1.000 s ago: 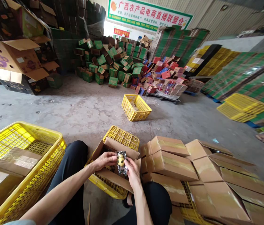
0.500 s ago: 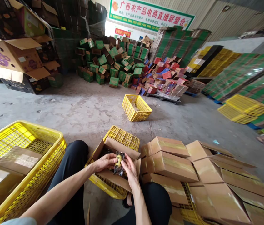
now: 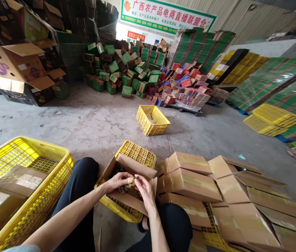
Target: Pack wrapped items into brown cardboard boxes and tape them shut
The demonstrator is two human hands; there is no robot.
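My left hand (image 3: 118, 182) pinches one side of a small black-and-yellow plastic packet (image 3: 130, 184). From the other side my right hand (image 3: 144, 189) grips the packet with thumb and fingers. What the packet holds is too small to make out. Both hands are above an open cardboard box (image 3: 128, 202), which has dark, shiny packaging inside, partly hidden by my left hand. Under the box is an upturned yellow plastic crate (image 3: 136, 153), standing between my knees.
Left of me, a large yellow crate (image 3: 66, 154) contains closed cartons. Stacked cardboard boxes (image 3: 193, 180) stand close on my right. Another yellow crate (image 3: 154, 130) sits on the concrete floor ahead. Farther back are heaps of green boxes (image 3: 126, 91) and red-and-blue boxes (image 3: 186, 83).
The packet was held upright and spread flat between my hands; now it is turned and tilted, with less of its front showing. My fingers have come closer together around it.
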